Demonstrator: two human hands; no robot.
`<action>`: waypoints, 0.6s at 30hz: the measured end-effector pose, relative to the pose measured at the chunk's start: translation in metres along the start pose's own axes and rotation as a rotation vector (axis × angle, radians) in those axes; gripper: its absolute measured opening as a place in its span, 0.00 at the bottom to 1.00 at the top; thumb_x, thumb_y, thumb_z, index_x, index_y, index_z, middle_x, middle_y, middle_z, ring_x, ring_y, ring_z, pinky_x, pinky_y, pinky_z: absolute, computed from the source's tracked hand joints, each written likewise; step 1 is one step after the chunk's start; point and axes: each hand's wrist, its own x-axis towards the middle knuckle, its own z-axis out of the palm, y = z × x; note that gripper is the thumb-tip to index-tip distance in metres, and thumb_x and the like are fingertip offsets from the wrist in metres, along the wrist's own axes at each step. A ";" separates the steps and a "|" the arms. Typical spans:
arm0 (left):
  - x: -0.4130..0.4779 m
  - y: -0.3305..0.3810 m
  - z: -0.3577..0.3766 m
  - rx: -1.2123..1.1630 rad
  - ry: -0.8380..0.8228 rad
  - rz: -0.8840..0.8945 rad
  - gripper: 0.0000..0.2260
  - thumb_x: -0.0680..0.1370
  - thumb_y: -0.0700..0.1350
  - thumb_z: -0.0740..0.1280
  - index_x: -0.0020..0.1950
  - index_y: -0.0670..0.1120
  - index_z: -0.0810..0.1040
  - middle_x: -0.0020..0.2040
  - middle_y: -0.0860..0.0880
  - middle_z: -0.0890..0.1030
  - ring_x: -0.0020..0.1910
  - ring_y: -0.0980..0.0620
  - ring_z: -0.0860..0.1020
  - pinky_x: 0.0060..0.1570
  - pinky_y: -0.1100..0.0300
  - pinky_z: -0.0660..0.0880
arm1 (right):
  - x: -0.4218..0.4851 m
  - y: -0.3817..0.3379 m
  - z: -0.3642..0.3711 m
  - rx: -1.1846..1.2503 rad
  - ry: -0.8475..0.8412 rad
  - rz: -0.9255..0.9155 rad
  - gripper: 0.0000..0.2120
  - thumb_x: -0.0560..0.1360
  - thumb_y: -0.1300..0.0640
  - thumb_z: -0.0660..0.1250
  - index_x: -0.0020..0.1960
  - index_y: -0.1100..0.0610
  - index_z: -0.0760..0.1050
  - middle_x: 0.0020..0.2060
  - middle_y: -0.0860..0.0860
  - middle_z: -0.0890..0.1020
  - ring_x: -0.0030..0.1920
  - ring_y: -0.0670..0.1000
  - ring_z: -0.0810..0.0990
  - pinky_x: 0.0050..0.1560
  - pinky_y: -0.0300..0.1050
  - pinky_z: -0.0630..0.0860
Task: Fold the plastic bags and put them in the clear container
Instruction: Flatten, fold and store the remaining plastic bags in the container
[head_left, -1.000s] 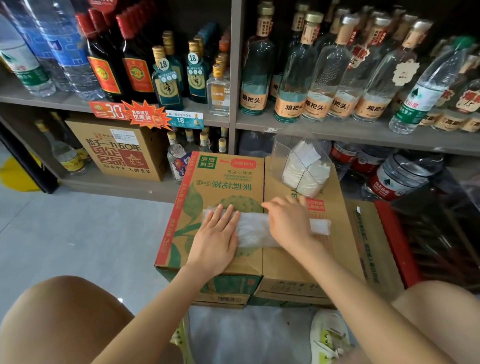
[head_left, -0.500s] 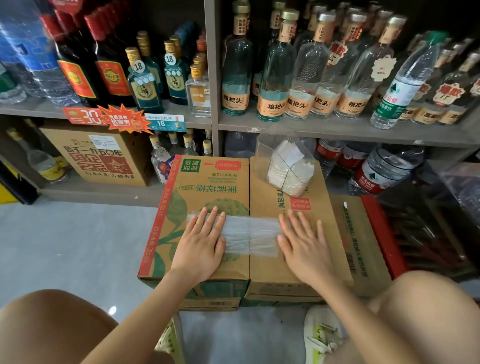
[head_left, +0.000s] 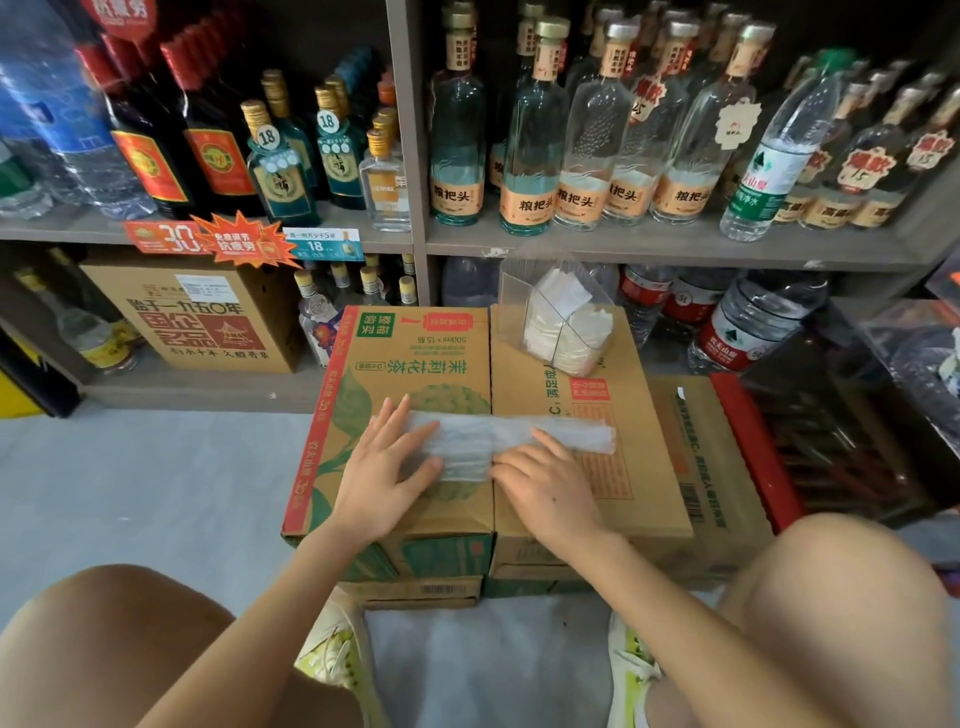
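A thin translucent plastic bag (head_left: 488, 441) lies as a long folded strip across two cardboard boxes. My left hand (head_left: 387, 467) lies flat on its left end, fingers straight and spread. My right hand (head_left: 545, 480) rests flat on the strip's lower middle, fingers pointing left; the strip's right end sticks out past it. Behind, on the right box, stands the clear container (head_left: 558, 317), holding several folded whitish bags.
The boxes, a green-printed one (head_left: 410, 358) and a plain brown one (head_left: 644, 467), stand on a grey floor before grey shelves (head_left: 623, 244) crowded with glass bottles. A red crate (head_left: 753, 441) sits to the right. My knees and shoes are in the foreground.
My right hand slid left along the strip toward the left hand, leaving the bag's right end uncovered. The left hand stayed on the left end. The view shifted a little.
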 end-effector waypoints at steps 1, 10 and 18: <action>-0.005 -0.002 -0.003 0.014 0.029 0.054 0.32 0.73 0.70 0.54 0.66 0.52 0.77 0.73 0.54 0.63 0.74 0.56 0.56 0.72 0.57 0.49 | -0.003 -0.001 -0.002 0.016 0.019 0.005 0.11 0.62 0.63 0.79 0.43 0.53 0.84 0.42 0.47 0.85 0.43 0.48 0.83 0.63 0.56 0.69; -0.031 -0.006 -0.018 0.007 0.051 0.061 0.23 0.75 0.66 0.59 0.49 0.50 0.85 0.45 0.58 0.83 0.45 0.59 0.79 0.47 0.62 0.74 | -0.011 -0.007 -0.034 0.357 -0.120 0.389 0.08 0.79 0.54 0.62 0.55 0.51 0.79 0.44 0.45 0.84 0.45 0.46 0.76 0.55 0.41 0.67; -0.007 0.009 -0.004 0.018 0.157 -0.361 0.11 0.80 0.52 0.64 0.55 0.47 0.80 0.38 0.48 0.80 0.37 0.48 0.77 0.32 0.61 0.68 | 0.011 0.005 -0.015 0.329 -0.170 0.545 0.09 0.79 0.52 0.63 0.57 0.52 0.77 0.36 0.39 0.74 0.38 0.38 0.72 0.62 0.48 0.68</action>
